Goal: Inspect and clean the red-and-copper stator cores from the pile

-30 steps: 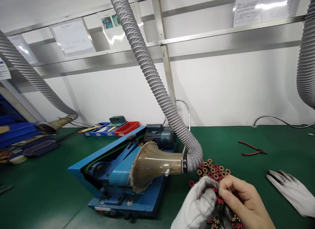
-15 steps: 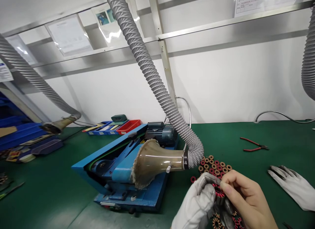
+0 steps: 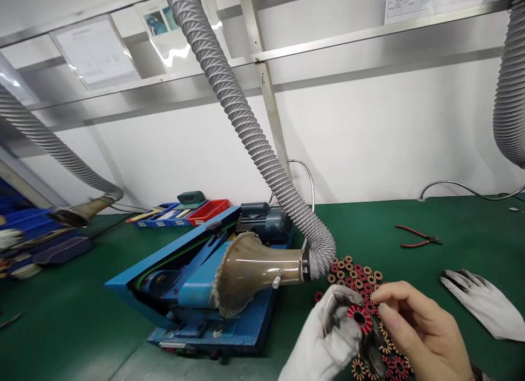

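Observation:
My left hand (image 3: 334, 329), in a white glove with grey, dirty fingertips, grips a small motor stator (image 3: 360, 318). This ring has red segments around a dark centre hole and faces up toward me. Just right of it is my bare right hand (image 3: 424, 329), its thumb and index finger slightly apart and off the ring. Its other fingers are curled. Behind and below both hands spreads a pile of similar small stators (image 3: 359, 277), some red and some tan, partly hidden by the hands.
Left of my hands stands a blue belt machine (image 3: 197, 293) with a brownish suction hood (image 3: 254, 271) on a grey flexible hose (image 3: 246, 118). Red-handled pliers (image 3: 418, 237) and a white glove (image 3: 484, 304) lie at the right. A red bin (image 3: 209, 210) sits behind the machine.
My right fingers have come away from the stator and parted a little. The stator has tilted so that its face and hole show more. The view has shifted slightly right.

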Motion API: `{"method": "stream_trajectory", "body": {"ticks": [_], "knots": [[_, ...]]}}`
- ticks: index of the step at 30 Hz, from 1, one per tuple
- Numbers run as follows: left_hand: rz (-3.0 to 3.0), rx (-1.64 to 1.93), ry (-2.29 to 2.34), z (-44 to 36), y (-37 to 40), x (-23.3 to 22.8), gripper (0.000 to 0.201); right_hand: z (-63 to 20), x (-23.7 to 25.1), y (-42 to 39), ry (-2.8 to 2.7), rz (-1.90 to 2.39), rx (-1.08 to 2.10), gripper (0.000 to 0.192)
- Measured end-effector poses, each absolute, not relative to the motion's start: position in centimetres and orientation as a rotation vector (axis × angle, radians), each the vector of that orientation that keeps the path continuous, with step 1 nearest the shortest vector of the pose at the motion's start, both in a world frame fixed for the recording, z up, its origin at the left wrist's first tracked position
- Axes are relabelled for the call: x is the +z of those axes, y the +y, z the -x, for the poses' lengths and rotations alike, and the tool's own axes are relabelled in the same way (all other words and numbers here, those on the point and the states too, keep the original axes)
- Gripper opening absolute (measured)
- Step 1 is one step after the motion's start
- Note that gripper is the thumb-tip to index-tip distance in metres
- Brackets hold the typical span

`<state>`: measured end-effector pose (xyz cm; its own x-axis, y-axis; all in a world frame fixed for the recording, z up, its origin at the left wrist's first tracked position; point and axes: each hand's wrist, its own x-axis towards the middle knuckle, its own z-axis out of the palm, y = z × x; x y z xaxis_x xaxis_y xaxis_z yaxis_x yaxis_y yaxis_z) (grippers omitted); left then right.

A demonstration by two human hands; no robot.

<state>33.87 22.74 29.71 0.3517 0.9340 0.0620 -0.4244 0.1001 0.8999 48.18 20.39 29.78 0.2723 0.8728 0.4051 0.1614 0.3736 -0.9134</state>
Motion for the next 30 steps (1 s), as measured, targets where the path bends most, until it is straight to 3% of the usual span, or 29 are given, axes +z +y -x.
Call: {"method": "stream_trajectory", "body": {"ticks": [8, 20, 26, 30], "knots": [[-1.090, 1.068, 0.633, -33.5, 22.5, 29.4, 0.046, -48.6, 30.9, 20.1, -1.443, 1.133, 0.670, 0.030], [-0.854, 1.196, 0.418, -33.8, 22.7, 29.1, 0.038, -50.3, 30.7, 21.3, -2.026, 1.127, 0.498, 0.022], [-0.853, 1.000, 0.479, -33.5, 22.5, 28.6, 0.028, -50.2, 30.0, 20.7, -1.514, 1.219, 0.708, 0.018], [-0.875, 0.978, 0.506, -33.6, 22.7, 28.1, 0.032, -49.5, 29.8, 20.6, -1.415, 1.149, 0.863, 0.024]]}}
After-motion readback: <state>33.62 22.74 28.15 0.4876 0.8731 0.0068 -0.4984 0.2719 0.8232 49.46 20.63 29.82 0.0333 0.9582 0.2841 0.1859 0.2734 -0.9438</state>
